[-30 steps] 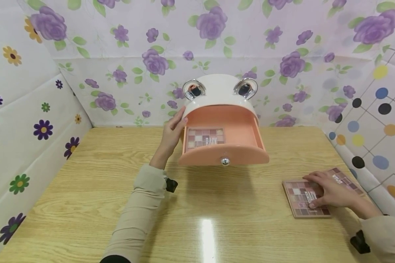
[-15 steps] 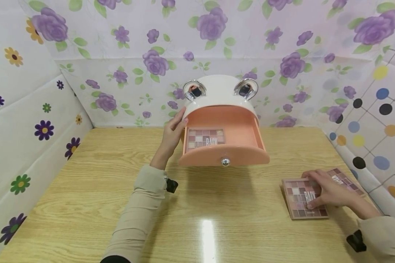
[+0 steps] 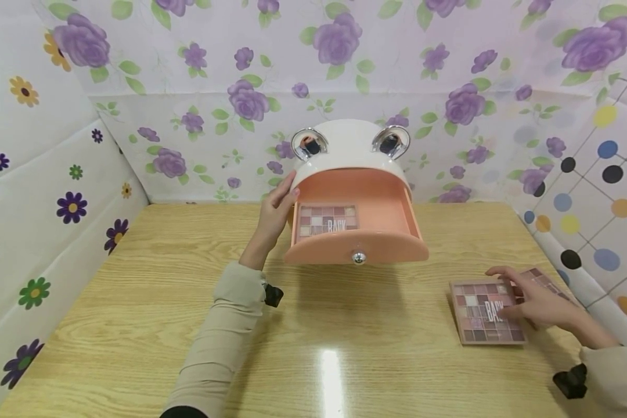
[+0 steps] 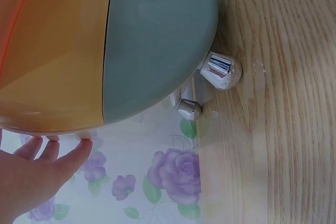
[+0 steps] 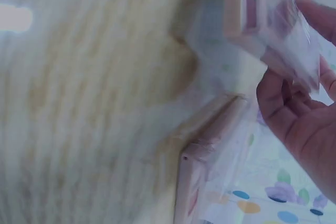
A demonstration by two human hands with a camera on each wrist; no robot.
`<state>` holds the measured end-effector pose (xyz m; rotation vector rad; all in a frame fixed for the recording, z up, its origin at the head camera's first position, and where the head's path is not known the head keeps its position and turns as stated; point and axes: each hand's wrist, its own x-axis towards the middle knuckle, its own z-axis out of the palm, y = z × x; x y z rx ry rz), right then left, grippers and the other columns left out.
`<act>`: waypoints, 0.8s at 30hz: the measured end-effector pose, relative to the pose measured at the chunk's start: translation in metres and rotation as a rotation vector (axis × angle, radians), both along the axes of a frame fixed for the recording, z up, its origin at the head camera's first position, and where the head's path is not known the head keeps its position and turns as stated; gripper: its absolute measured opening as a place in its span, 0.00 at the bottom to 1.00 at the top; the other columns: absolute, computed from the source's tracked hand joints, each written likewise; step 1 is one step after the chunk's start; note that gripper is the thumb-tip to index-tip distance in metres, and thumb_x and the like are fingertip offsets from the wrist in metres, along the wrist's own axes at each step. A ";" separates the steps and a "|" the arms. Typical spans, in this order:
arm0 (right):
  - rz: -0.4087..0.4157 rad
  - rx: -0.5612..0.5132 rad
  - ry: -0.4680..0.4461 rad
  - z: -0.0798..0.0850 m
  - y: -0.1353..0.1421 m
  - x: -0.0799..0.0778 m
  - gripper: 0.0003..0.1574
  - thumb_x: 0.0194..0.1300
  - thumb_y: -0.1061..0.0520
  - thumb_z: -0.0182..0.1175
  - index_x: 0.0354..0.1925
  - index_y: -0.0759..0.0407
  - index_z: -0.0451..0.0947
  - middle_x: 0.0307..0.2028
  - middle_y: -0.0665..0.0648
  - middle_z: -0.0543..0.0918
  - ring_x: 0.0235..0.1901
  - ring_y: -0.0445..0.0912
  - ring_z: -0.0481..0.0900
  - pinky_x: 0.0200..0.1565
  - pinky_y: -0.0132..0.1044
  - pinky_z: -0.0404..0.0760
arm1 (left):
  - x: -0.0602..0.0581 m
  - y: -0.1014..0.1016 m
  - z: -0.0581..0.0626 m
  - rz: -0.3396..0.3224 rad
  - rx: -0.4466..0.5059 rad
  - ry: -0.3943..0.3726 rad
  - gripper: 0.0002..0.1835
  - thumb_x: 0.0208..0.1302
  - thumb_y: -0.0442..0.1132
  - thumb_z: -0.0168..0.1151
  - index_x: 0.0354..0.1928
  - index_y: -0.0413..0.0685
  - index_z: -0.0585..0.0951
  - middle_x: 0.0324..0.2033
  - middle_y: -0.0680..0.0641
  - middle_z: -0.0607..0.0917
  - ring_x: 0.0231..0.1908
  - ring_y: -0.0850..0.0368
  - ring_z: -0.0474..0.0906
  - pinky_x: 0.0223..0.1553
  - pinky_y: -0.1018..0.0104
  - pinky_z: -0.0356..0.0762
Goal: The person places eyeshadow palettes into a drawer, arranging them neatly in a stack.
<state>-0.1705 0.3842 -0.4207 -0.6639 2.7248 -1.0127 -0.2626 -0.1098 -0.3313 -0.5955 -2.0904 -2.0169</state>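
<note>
A white cabinet with two mirrored frog eyes stands at the middle back, its peach top drawer pulled out. One eyeshadow palette lies inside, at the drawer's left. My left hand rests on the cabinet's left side, fingers spread; in the left wrist view its fingertips touch the edge. At the table's right, my right hand grips a palette marked "BACK" between thumb and fingers. The right wrist view shows that palette raised off the wood. Another palette lies beyond, partly hidden by the hand.
Lower drawers, one yellow and one grey-green, are closed in the left wrist view. Shiny feet hold the cabinet above the wooden table. Flowered and dotted sheets enclose the table's back and sides.
The right hand has shifted slightly to the right on the gripped palette, showing more of its lid and lettering. The left hand, cabinet and drawer look unchanged.
</note>
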 end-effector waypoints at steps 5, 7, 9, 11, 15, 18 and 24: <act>-0.003 -0.110 -0.026 0.006 0.004 0.001 0.35 0.53 0.67 0.63 0.58 0.67 0.61 0.47 0.62 0.72 0.38 0.36 0.76 0.34 0.29 0.76 | 0.000 0.000 0.000 0.001 0.002 0.003 0.27 0.67 0.36 0.47 0.67 0.41 0.59 0.67 0.44 0.57 0.66 0.55 0.52 0.63 0.66 0.55; -0.024 -0.155 -0.032 0.008 0.004 0.002 0.34 0.54 0.68 0.62 0.59 0.65 0.63 0.42 0.57 0.75 0.34 0.41 0.78 0.31 0.32 0.77 | 0.001 0.000 0.000 0.005 0.000 0.003 0.26 0.67 0.36 0.47 0.67 0.41 0.59 0.67 0.45 0.57 0.66 0.55 0.52 0.63 0.66 0.56; -0.050 -0.181 -0.045 0.012 0.004 0.003 0.33 0.56 0.67 0.61 0.60 0.63 0.63 0.40 0.52 0.76 0.33 0.43 0.78 0.31 0.33 0.77 | 0.001 0.000 0.000 0.007 -0.003 0.004 0.26 0.67 0.36 0.47 0.67 0.41 0.59 0.67 0.45 0.57 0.66 0.55 0.52 0.63 0.66 0.55; -0.080 -0.202 -0.073 0.018 0.002 0.005 0.34 0.58 0.64 0.60 0.62 0.61 0.63 0.41 0.49 0.76 0.34 0.42 0.77 0.31 0.34 0.78 | 0.001 0.000 0.000 0.009 -0.004 0.005 0.26 0.67 0.36 0.47 0.67 0.41 0.59 0.67 0.44 0.57 0.66 0.55 0.52 0.63 0.66 0.55; -0.129 -0.230 -0.108 0.025 -0.001 0.006 0.33 0.60 0.63 0.59 0.62 0.59 0.63 0.42 0.47 0.76 0.36 0.41 0.78 0.31 0.37 0.79 | 0.001 0.001 0.000 0.008 -0.002 0.010 0.26 0.67 0.35 0.47 0.66 0.40 0.59 0.67 0.44 0.57 0.66 0.55 0.52 0.63 0.66 0.55; -0.135 -0.249 -0.101 0.026 -0.002 0.006 0.32 0.59 0.64 0.59 0.62 0.59 0.64 0.42 0.46 0.76 0.36 0.41 0.78 0.31 0.37 0.80 | 0.000 0.001 0.000 0.006 0.000 0.011 0.26 0.67 0.35 0.47 0.66 0.40 0.59 0.67 0.44 0.57 0.66 0.55 0.52 0.63 0.66 0.55; -0.128 -0.284 -0.097 0.029 -0.002 0.004 0.33 0.59 0.68 0.58 0.62 0.55 0.65 0.43 0.42 0.75 0.35 0.41 0.78 0.30 0.36 0.80 | 0.000 0.000 0.000 0.003 -0.004 0.010 0.26 0.67 0.36 0.47 0.67 0.40 0.58 0.67 0.43 0.57 0.66 0.55 0.52 0.63 0.66 0.55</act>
